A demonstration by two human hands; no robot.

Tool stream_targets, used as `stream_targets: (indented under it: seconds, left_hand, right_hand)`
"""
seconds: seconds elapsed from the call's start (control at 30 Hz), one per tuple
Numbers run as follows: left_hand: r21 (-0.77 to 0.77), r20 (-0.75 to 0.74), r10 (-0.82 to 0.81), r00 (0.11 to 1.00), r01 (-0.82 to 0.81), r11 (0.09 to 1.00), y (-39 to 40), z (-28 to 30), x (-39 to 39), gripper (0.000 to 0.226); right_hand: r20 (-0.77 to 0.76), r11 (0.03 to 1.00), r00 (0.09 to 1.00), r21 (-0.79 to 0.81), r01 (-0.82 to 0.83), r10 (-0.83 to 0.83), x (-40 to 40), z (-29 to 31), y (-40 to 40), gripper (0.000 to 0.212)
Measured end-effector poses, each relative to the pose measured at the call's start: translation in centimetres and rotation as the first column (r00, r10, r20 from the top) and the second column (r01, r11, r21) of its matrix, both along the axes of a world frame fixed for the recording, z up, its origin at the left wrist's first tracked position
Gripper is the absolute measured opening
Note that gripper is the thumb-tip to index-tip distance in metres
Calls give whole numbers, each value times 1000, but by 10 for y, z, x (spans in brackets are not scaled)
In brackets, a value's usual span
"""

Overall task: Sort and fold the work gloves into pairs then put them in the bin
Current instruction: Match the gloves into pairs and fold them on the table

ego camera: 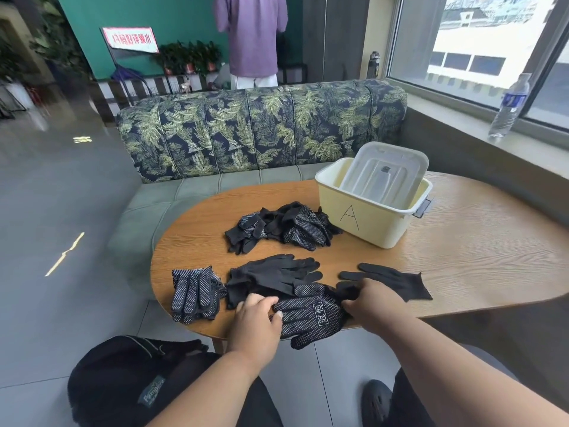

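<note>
Two hands: both reach from the near edge over the counter (462,241), forearms bare and angled inward toward one dotted glove (311,312).
Left hand (255,318): palm down at the glove's cuff side; fingers bent over the dotted fabric, thumb tip showing on top; it presses and holds that edge.
Right hand (374,300): palm down at the glove's opposite side; fingers curled onto the fabric where it meets the plain gloves behind; it grips the dotted glove's edge.
Dotted glove: black with white grip dots and a printed emblem, lying at the near counter edge, its fingertips overhanging the rim toward the viewer.
Plain glove stack (271,278): black, lying flat just behind the left hand, fingers pointing right.
Single plain glove (391,280): black, flat, just behind the right hand, cuff to the right.
Dotted pair (194,292): stacked at the counter's left edge, fingers pointing toward the viewer.
Unsorted pile (283,226): mixed black gloves heaped mid-counter, touching the bin's left corner.
Bin (369,223): pale yellow, marked "A", on the far right of the counter; a clear lid (385,175) stands tilted inside it.
Sofa (261,131): leaf-patterned, behind the counter.
Water bottle (509,106): upright on the window sill.
</note>
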State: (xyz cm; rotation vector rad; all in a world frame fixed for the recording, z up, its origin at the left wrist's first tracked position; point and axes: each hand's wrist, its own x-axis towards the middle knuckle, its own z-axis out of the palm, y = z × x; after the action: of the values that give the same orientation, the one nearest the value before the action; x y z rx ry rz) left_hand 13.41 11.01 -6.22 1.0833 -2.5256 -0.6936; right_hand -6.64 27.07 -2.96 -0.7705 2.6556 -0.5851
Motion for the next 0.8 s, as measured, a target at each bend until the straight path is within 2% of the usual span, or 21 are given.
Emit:
stream_targets:
  seconds: [0.07, 0.2, 0.27, 0.33, 0.4, 0.5, 0.57, 0.63, 0.7, 0.8]
  left_hand:
    - [4, -9, 1, 1000, 0, 1000, 0, 0, 1, 35]
    - [40, -22, -22, 1000, 22, 999, -3, -2, 3, 36]
    - [110, -60, -24, 998, 31, 993, -5, -1, 5, 36]
    - [262, -160, 16, 987, 27, 965, -8, 4, 5, 33]
    - [432, -292, 63, 955, 73, 899, -12, 14, 5, 29]
    - [554, -480, 39, 876, 269, 788, -15, 37, 6, 43]
    - [577, -559, 22, 829, 370, 728, -13, 56, 6, 51]
    - [572, -587, 8, 810, 407, 712, -13, 68, 8, 44]
    - [585, -609, 19, 793, 433, 686, -14, 71, 10, 38]
    - [593, -597, 5, 802, 437, 677, -13, 70, 15, 27]
  right_hand:
    - [18, 999, 1000, -21, -24, 25, 1, 0, -1, 35]
    - [31, 982, 999, -190, -1, 7, 14, 12, -6, 12]
    - [87, 956, 995, -293, -28, 56, 21, 23, -9, 19]
    - [149, 920, 973, -377, -109, 176, 28, 42, -12, 22]
    - [225, 861, 925, -481, -167, 305, 36, 64, -14, 23]
    - [351, 753, 796, -631, -187, 492, 45, 94, -15, 21]
    - [381, 729, 745, -654, -201, 547, 51, 111, -14, 36]
    - [373, 741, 755, -636, -216, 540, 57, 124, -11, 52]
    - [383, 744, 754, -637, -202, 533, 58, 129, -9, 51]
    - [386, 747, 753, -634, -202, 532, 56, 125, -6, 35]
